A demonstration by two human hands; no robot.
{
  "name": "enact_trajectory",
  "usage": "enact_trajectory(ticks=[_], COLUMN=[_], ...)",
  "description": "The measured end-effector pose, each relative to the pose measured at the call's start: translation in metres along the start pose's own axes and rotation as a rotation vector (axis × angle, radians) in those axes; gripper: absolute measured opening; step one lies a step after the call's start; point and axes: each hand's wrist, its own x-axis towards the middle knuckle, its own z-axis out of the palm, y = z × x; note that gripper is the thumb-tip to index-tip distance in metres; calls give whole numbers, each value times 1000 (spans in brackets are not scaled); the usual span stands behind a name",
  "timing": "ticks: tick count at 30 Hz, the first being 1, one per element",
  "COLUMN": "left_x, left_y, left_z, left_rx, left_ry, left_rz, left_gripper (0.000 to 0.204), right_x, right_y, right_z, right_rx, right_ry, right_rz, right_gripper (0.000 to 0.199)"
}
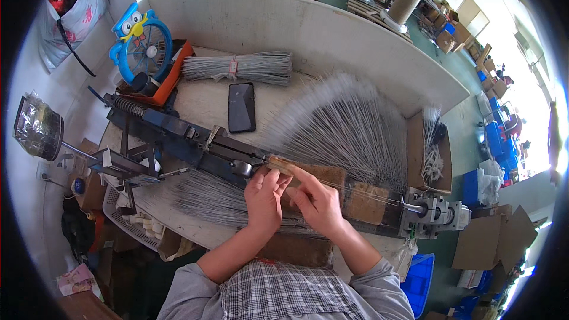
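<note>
My left hand (264, 198) and my right hand (317, 201) meet over a long dark blue machine (178, 133) that lies across the workbench. Their fingertips pinch a thin grey wire (361, 194) stretched toward a metal chuck (430, 210) at the machine's right end. A small tan block (281, 165) sits just above my fingers, and brown pads (364, 201) lie under the wire. A fan of white bristled wire brushes (349, 124) spreads behind my hands. Loose grey wires (207, 198) lie in front left of them.
A tied bundle of grey wires (237, 68), a black phone (241, 106) and a blue owl-shaped fan (142, 41) rest at the back. A grey partition (296, 24) rims the bench. Cardboard boxes (480, 243) and blue crates (421, 278) stand right.
</note>
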Motion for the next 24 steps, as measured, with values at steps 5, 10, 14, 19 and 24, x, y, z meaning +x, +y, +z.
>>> enact_trajectory(ticks=[5, 10, 14, 19, 24], left_x=[-6, -13, -13, -18, -37], left_y=[16, 22, 21, 23, 30], left_z=[3, 7, 6, -5, -23], left_rx=[-14, 53, 116, 205, 468], left_ry=[-5, 8, -37, -38, -53], left_rz=[-113, -144, -163, -210, -147], left_gripper=[36, 55, 61, 51, 41], right_x=[12, -1, -3, -16, -68], right_y=[-15, -4, -5, -14, 40], right_z=[-28, -28, -37, -45, 15], right_rx=[-667, -593, -526, -469, -365], right_ry=[133, 95, 91, 119, -190], right_rz=[-290, -231, -199, -266, -269], right_gripper=[26, 15, 14, 13, 17])
